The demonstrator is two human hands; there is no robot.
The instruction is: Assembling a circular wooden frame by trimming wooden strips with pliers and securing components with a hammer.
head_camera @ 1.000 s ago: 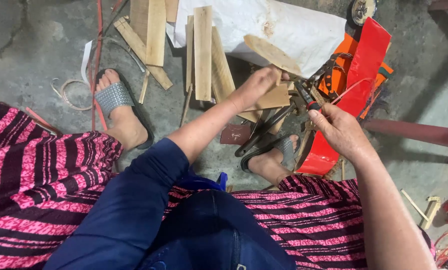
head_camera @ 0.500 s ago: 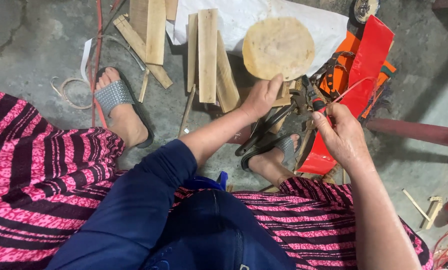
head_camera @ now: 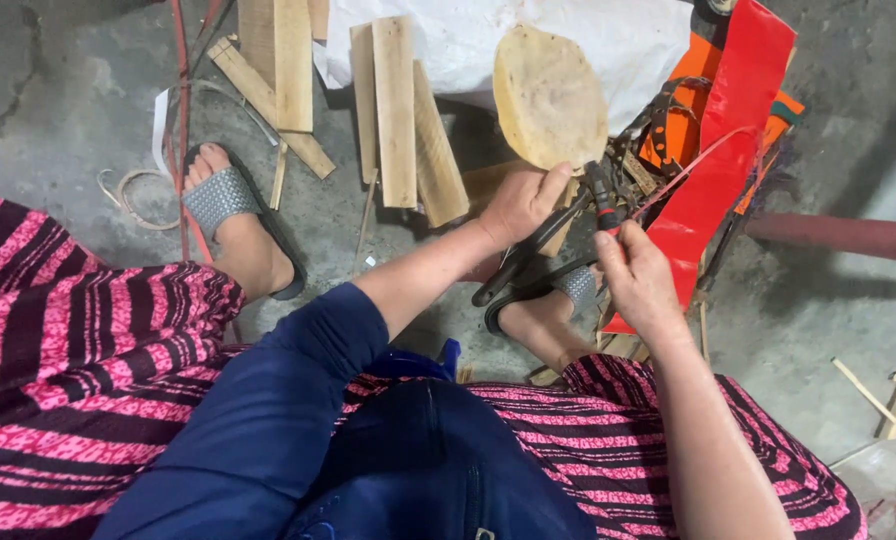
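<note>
- Since the earlier frames the round pale disc [head_camera: 550, 95] has swung up from flat to nearly face-on to the camera, and both hands have drawn closer together over the sandalled right foot [head_camera: 546, 310]
- The left hand [head_camera: 520, 200] grips the disc at its lower edge, fingers curled around the rim and thumb on top; holding it there seems meant to keep the edge steady against the tool
- The right hand [head_camera: 636, 275] is clenched around the red-and-black handle of the pliers-like tool [head_camera: 602, 197], whose long dark handles [head_camera: 528, 255] slant down to the left; its head meets the disc's lower edge, just beside the left thumb
- A red plastic strip [head_camera: 733, 140] stands just right of the hands, on the orange sheet
- Wooden slats [head_camera: 398, 110] lie on the concrete floor [head_camera: 58, 110] behind; the other foot [head_camera: 230, 215] rests well apart
</note>
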